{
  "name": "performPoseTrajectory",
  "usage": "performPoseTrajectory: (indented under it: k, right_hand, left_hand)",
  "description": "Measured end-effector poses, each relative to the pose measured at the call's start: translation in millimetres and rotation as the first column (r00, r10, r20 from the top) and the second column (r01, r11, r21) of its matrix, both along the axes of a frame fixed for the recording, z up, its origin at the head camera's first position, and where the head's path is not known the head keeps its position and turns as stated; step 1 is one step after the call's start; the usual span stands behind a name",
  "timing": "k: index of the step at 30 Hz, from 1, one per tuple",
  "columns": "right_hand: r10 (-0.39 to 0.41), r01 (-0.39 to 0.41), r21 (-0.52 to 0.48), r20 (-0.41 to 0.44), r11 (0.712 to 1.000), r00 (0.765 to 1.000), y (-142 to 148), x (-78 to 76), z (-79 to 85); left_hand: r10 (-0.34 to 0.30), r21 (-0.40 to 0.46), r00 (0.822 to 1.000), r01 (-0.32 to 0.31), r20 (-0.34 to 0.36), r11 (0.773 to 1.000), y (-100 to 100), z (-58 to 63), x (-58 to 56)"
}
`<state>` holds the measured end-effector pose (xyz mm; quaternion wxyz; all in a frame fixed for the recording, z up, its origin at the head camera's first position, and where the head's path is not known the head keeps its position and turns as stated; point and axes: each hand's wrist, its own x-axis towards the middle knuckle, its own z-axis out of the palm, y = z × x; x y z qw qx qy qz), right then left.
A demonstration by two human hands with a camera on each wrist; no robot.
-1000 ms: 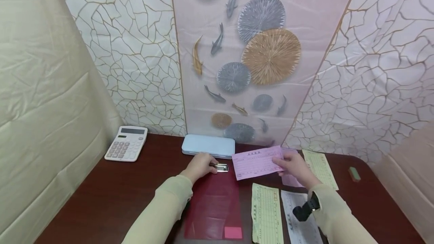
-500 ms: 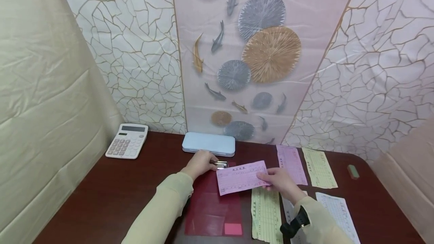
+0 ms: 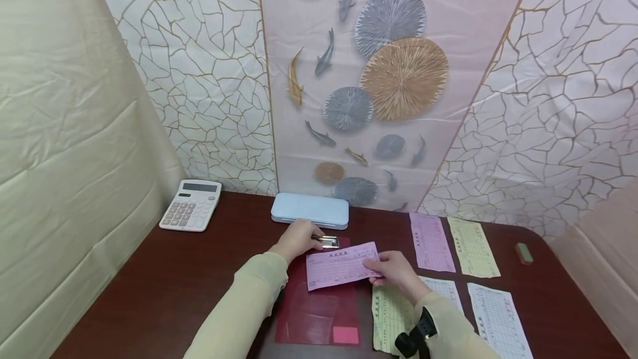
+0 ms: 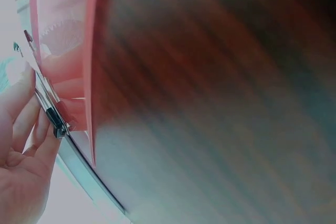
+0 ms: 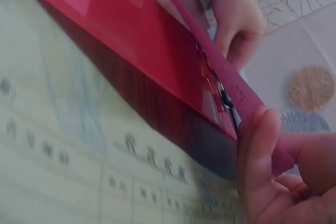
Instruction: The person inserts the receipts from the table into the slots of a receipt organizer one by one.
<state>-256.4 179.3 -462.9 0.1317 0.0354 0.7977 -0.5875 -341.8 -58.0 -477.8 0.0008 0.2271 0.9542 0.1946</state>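
A dark red see-through clipboard (image 3: 308, 314) lies on the table with a pink label at its lower right. My left hand (image 3: 299, 239) grips the metal clip (image 3: 329, 242) at its top; the left wrist view shows thumb and fingers on either side of this clip (image 4: 48, 97). Between thumb and fingers, my right hand (image 3: 397, 273) pinches a pink printed slip (image 3: 340, 267) by its right end. That slip overlaps the board's upper part, just below the clip. In the right wrist view the slip (image 5: 231, 74) appears nearly edge-on, above the red board.
Right of the board lie a yellow slip (image 3: 391, 320), two white slips (image 3: 500, 320), a second pink slip (image 3: 431, 242) and another yellow slip (image 3: 473, 247). A small green eraser-like block (image 3: 524, 254) sits far right. A blue case (image 3: 310, 209) and calculator (image 3: 191, 205) stand behind.
My right hand has carried the pink slip left and toward me, from beside the clipboard to over its upper part. The left hand stays at the clip.
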Motion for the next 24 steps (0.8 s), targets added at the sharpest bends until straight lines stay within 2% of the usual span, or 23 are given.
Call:
performPoseTrajectory:
  k: [8, 15, 24]
  right_hand:
    - [-0.071, 0.071, 0.002, 0.084, 0.997, 0.994, -23.6, 0.1, -6.3]
    - [-0.055, 0.064, -0.075, 0.126, 0.995, 0.991, -37.9, -0.8, -10.0]
    - [-0.045, 0.060, -0.119, 0.125, 0.991, 0.991, -46.3, 0.1, -13.9]
  left_hand:
    - [0.008, 0.004, 1.000, -0.008, 0.016, 1.000, -0.6, 2.5, 1.6]
    - [-0.036, 0.028, 0.999, 0.036, -0.021, 0.999, -3.0, 3.1, 2.2]
    - [-0.027, 0.026, 0.999, 0.027, 0.025, 0.999, -3.4, 2.7, 0.6]
